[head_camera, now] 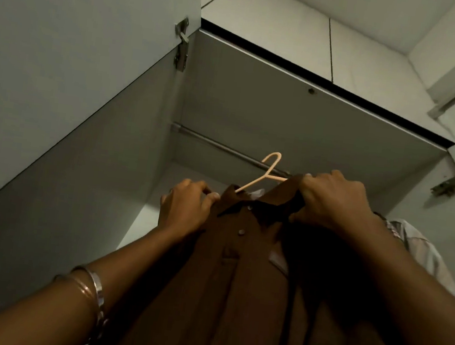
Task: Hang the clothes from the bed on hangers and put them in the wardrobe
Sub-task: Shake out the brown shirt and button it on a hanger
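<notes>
From the head view I look up into an open wardrobe (257,109). Two hands hold up a brown shirt (236,274) in front of it.

The left hand (183,210) pinches the shirt by its left shoulder, with the fingers curled tight on the cloth. The right hand (335,204) grips the shirt by the collar on the other side, fingers folded round it. The left arm wears shiny bangles (89,290).

The shirt sits on a pale pink hanger (263,174). The hanger's hook pokes up above the collar, close to the metal rail (218,145) inside the wardrobe. I cannot tell if the hook touches the rail.

The shirt has small buttons down the front. A white tag shows inside the collar, but it is too small for me to read. I see no other words.

A light shirt (423,256) shows behind the right arm. A metal hinge (181,47) sits on the left door (72,44).
</notes>
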